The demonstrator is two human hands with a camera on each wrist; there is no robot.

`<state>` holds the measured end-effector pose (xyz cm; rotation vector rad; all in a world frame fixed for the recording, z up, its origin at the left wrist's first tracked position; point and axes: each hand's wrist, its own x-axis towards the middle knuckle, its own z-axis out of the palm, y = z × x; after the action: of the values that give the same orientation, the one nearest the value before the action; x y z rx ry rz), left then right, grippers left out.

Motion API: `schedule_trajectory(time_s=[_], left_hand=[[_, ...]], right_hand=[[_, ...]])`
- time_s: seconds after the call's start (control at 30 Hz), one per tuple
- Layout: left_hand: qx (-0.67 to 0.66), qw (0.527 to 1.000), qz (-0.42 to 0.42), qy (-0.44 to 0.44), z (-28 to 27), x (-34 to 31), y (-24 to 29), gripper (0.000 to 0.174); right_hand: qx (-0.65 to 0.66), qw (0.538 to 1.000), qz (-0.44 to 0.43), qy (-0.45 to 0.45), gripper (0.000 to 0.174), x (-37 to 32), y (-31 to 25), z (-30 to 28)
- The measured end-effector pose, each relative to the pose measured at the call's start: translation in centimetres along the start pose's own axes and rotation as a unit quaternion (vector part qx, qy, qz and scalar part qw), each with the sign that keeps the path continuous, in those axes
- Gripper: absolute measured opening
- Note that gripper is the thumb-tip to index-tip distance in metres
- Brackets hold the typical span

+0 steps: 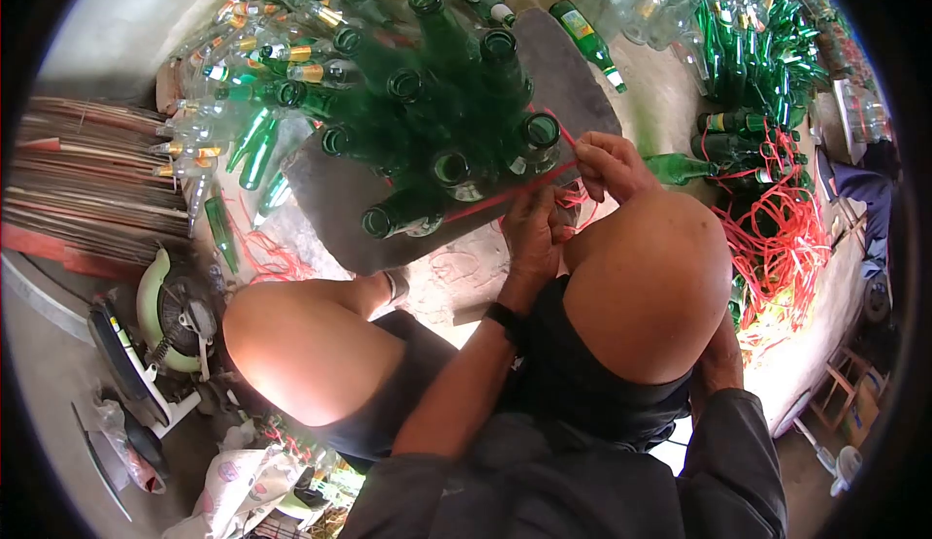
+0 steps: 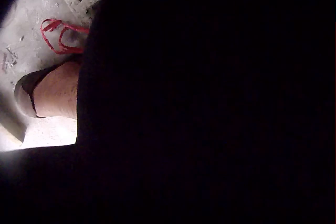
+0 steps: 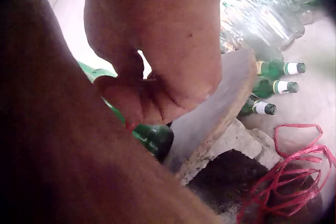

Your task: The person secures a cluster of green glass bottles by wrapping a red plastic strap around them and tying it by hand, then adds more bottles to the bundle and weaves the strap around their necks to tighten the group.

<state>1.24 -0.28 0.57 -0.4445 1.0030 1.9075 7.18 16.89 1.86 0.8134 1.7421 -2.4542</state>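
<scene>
Green bottles [image 1: 437,131] stand grouped upright on a grey slab [image 1: 335,204], with red strap [image 1: 485,203] running along their near side. My right hand [image 1: 616,165], at the slab's right edge, pinches the strap between thumb and fingers. Just left of it and nearer my body, my left hand [image 1: 536,233] has its fingers curled round strap below the bottles. In the right wrist view the right hand [image 3: 157,50] is bent beside a green bottle [image 3: 156,139] and the slab [image 3: 210,108]. Dark cloth fills most of the left wrist view, hiding the left hand.
Many loose bottles [image 1: 743,63] lie beyond the slab and to both sides. A red strap tangle [image 1: 777,238] lies at right. My bare knees [image 1: 646,286] flank the work area. Wooden sticks [image 1: 87,180] and a fan [image 1: 180,311] are at left. A block [image 3: 239,142] supports the slab.
</scene>
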Motion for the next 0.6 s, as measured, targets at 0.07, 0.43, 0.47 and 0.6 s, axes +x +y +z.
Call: schedule_trajectory(time_s=[0.07,0.43,0.47,0.6], left_hand=[[-0.002,1.000,-0.013,-0.006,-0.1,0.1,0.0,0.016],[0.142,0.987,0.066,-0.040,-1.6,0.5,0.2,0.016],[0.142,0.987,0.066,-0.039,-1.4,0.5,0.1,0.016],[0.149,0.981,0.122,0.022,0.0,0.5,-0.2,0.017]], right_hand=[[0.021,1.000,0.013,0.001,0.027,-0.4,1.0,-0.6],[0.031,0.999,0.021,0.002,0.030,-0.7,0.0,0.2],[0.022,0.999,0.024,-0.007,0.030,-0.6,-0.5,0.3],[-0.012,1.000,0.002,-0.020,0.031,0.4,-1.4,0.7]])
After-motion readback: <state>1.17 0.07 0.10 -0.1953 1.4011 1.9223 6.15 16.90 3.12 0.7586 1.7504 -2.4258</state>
